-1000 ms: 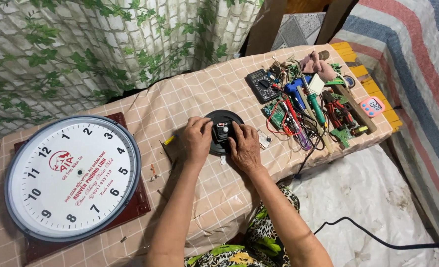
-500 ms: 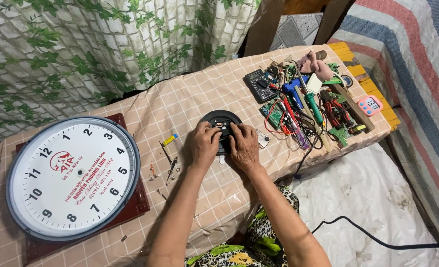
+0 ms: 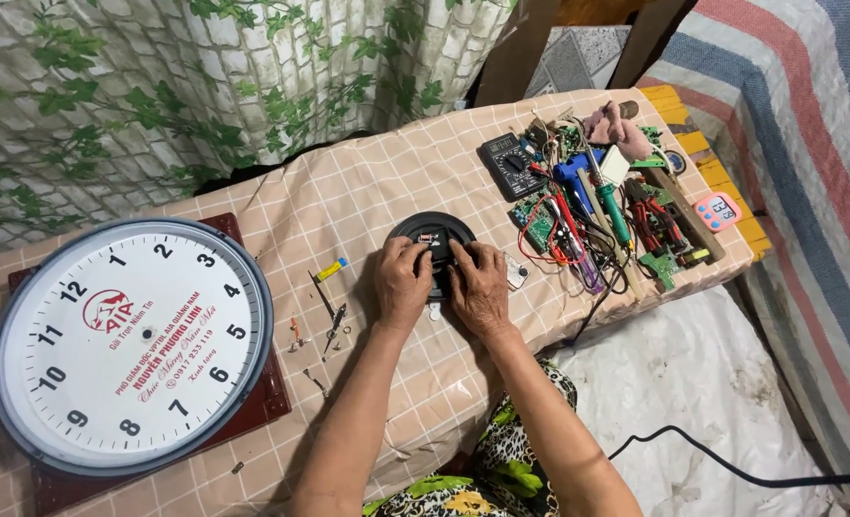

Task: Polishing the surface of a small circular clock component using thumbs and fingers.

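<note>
We have the black disc, a round clock-movement housing, lying flat on the checked cloth at mid-table, just far of our hands. Our left hand curls over its near left edge, fingers bent and pressed on the rim; our right hand covers the near right edge, fingertips bunched at the small opening in the middle. Whether they pinch a part there, we cannot tell.

Left of the disc lie loose clock hands and a small yellow piece, near our left wrist. Farther left sits the big clock face on a dark red board. To the right, a pile of tools holds a multimeter, a soldering iron and tangled red leads.

The risks, as we judge them: a hard press could crack the disc or slip it on the cloth; a wrist sweep could scatter the thin hands off the near edge; the leads sit close enough to snag our right forearm.
</note>
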